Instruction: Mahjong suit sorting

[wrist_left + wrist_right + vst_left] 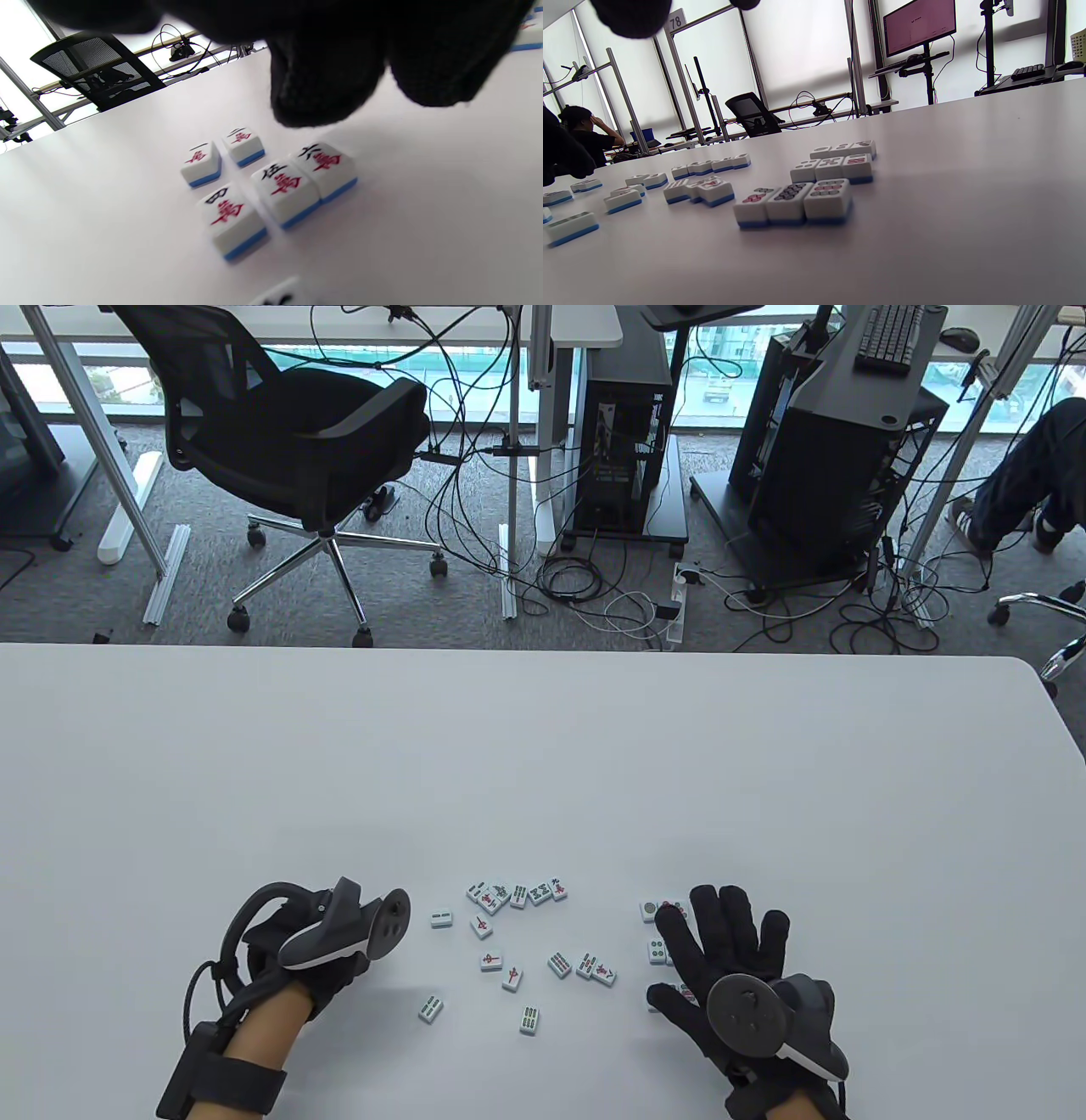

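Note:
White mahjong tiles with blue backs lie face up on the white table (543,746). Several loose tiles of mixed suits (509,950) are scattered between my hands. My left hand (331,980) hovers left of them. In the left wrist view its fingertips (314,84) hang empty above a cluster of character tiles (284,186), which the table view hides. My right hand (721,933) lies flat with fingers spread over the dot tiles (658,952). The right wrist view shows these dot tiles (818,186) in three neat rows of three.
The table's far half is bare white surface. An office chair (305,449), cables and computer carts stand on the floor beyond the far edge. The right wrist view shows loose tiles (700,190) left of the dot rows.

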`<state>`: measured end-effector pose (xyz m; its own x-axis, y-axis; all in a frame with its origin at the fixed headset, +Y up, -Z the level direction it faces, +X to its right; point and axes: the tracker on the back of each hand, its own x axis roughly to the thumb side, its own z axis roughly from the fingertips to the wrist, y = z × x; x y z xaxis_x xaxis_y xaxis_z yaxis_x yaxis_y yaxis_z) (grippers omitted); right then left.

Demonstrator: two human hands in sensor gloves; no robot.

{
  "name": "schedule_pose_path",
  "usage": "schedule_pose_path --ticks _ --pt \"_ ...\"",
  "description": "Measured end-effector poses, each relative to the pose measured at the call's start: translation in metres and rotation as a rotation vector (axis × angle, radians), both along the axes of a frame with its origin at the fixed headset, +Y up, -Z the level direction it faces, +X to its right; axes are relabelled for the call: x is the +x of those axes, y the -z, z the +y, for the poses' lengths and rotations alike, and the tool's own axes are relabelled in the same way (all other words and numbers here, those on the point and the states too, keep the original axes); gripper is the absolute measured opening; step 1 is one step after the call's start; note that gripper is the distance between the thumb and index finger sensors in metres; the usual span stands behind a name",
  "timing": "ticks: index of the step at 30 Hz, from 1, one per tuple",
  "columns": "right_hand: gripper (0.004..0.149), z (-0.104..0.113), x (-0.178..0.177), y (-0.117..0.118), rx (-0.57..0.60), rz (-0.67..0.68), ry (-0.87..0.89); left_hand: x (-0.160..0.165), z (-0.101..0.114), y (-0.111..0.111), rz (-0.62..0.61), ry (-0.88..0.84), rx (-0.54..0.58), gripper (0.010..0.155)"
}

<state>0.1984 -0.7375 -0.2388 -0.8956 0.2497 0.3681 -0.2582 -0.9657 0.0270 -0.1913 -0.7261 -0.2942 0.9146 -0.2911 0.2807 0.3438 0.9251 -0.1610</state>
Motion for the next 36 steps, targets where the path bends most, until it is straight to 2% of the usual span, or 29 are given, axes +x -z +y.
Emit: schedule_pose_path --ticks 4,8,10,14,17,21,26,32,36 --pt "0.076 0.0 0.0 0.0 0.004 -0.001 0.004 0.048 0.01 -0.002 -0.156 -0.069 0.054 0.06" --pt "0.076 0.001 0.002 0.0 0.009 -0.007 0.012 0.109 0.014 -0.008 -0.356 -0.086 0.127 0.057" --pt "0.076 0.002 0.004 0.0 0.014 -0.016 0.017 0.137 0.015 -0.011 -0.437 -0.102 0.124 0.055" --pt "0.076 0.007 0.009 0.0 0.028 -0.029 0.062 0.183 0.013 -0.014 -0.545 -0.137 0.122 0.054" --pt "0.076 0.012 0.013 0.0 0.065 -0.05 0.059 0.21 0.002 -0.012 -0.578 -0.09 0.126 0.054" --pt "0.076 0.015 0.015 -0.001 0.096 -0.07 0.071 0.232 -0.015 -0.008 -0.577 -0.036 0.102 0.055" --pt "0.076 0.016 0.019 0.0 0.126 -0.104 0.03 0.241 -0.029 -0.004 -0.572 -0.052 0.075 0.054" --pt "0.076 0.016 0.021 0.001 0.124 -0.108 0.049 0.238 -0.026 -0.003 -0.521 -0.056 0.104 0.051" --pt "0.076 0.015 0.02 0.0 0.123 -0.104 0.043 0.234 -0.019 -0.007 -0.538 -0.074 0.106 0.05"
